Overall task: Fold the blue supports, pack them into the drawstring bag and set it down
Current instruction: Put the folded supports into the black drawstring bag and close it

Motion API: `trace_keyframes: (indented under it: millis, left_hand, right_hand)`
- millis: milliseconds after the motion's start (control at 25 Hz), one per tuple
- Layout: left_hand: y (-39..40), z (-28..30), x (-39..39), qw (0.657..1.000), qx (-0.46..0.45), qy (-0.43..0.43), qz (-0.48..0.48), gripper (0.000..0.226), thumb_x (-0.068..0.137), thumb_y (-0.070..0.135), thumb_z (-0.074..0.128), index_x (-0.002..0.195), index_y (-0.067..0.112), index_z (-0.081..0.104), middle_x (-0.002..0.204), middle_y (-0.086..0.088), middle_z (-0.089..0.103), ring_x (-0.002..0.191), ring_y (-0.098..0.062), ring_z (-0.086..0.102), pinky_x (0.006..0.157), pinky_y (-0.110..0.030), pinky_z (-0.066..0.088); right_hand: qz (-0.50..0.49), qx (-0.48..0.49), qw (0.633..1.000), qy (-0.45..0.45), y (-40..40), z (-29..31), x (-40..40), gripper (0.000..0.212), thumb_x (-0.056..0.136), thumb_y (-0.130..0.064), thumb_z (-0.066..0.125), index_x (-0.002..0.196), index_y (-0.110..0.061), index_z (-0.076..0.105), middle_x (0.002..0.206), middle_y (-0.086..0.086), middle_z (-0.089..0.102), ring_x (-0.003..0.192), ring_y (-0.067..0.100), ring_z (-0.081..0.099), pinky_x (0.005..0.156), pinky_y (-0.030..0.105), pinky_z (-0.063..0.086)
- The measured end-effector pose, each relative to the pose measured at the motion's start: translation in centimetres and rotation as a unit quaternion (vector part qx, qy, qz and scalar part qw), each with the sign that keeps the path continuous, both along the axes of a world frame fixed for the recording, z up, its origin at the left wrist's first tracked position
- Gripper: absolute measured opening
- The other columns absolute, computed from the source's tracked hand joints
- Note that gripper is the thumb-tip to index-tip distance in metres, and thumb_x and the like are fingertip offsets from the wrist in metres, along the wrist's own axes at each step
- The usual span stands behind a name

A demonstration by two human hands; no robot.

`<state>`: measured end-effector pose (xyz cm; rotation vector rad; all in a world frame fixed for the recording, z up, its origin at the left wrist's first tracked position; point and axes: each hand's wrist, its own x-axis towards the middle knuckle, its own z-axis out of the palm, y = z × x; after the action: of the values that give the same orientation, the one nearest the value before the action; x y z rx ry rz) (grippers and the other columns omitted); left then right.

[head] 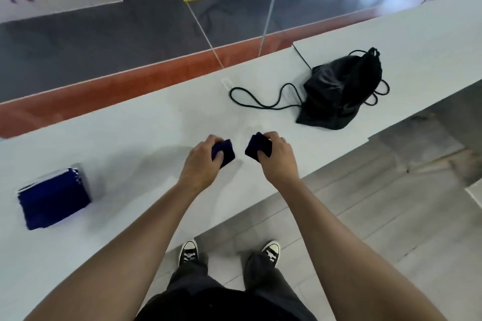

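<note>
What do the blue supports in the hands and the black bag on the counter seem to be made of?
The blue supports look like soft knitted or elastic fabric, matte and folding compactly under the fingers; the weave is too blurred to confirm. The drawstring bag looks like thin synthetic cloth with a faint sheen, slumped and creased, with a round braided-looking cord.

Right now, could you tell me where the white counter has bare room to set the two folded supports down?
The widest free patch lies between the blue stack and the left hand. Another strip runs behind both hands, up to the cord loop. It is crowded around the drawstring bag, beyond the right hand.
</note>
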<state>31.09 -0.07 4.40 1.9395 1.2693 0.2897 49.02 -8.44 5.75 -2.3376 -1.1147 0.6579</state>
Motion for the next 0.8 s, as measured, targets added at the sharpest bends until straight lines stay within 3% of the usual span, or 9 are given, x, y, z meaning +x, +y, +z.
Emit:
trace_keyframes:
  millis: [280,440,520,640,800]
  left_hand:
    - [-5.9,3.2,14.4,0.996,-0.026,-0.082,0.006,0.030,0.097,0.019,0.052,0.123,0.034,0.053,0.115,0.010,0.064,0.103,-0.012,0.060,0.088,-0.030,0.050]
    - [-8.0,4.5,21.4,0.994,-0.052,-0.099,-0.008,0.032,0.097,0.018,0.051,0.124,0.036,0.052,0.114,0.013,0.062,0.103,-0.010,0.060,0.088,-0.033,0.054]
    - [-8.0,5.0,24.9,0.992,-0.064,-0.106,-0.012,0.036,0.097,0.016,0.050,0.128,0.034,0.050,0.118,0.011,0.062,0.102,-0.010,0.061,0.086,-0.032,0.056]
    - [-6.9,5.4,29.8,0.991,-0.080,-0.104,-0.016,0.045,0.098,0.016,0.051,0.139,0.031,0.044,0.127,0.007,0.058,0.106,-0.012,0.061,0.086,-0.031,0.056]
    - [-4.2,5.2,36.6,0.990,-0.075,-0.107,-0.047,0.044,0.097,0.018,0.051,0.140,0.027,0.047,0.126,0.008,0.061,0.108,-0.010,0.060,0.090,-0.029,0.055]
  right_hand:
    - [-0.033,0.034,0.999,-0.004,-5.8,1.2,13.9,0.036,0.090,-0.018,0.062,0.124,-0.025,0.054,0.109,-0.001,0.061,0.101,0.023,0.058,0.089,0.046,0.052]
    - [-0.066,0.042,0.997,0.006,-8.2,1.3,21.0,0.038,0.089,-0.018,0.060,0.125,-0.028,0.053,0.108,-0.003,0.058,0.102,0.024,0.057,0.088,0.047,0.054]
    - [-0.071,0.038,0.997,0.006,-8.4,1.2,24.3,0.042,0.089,-0.018,0.059,0.129,-0.026,0.053,0.109,-0.002,0.056,0.103,0.025,0.054,0.088,0.050,0.053]
    - [-0.061,0.017,0.998,-0.024,-7.5,0.9,28.8,0.048,0.089,-0.016,0.057,0.137,-0.019,0.052,0.121,0.006,0.058,0.111,0.026,0.049,0.101,0.047,0.043]
    - [-0.030,0.020,0.998,-0.056,-4.5,1.1,35.3,0.047,0.089,-0.017,0.056,0.136,-0.019,0.053,0.123,0.009,0.059,0.111,0.028,0.049,0.099,0.046,0.044]
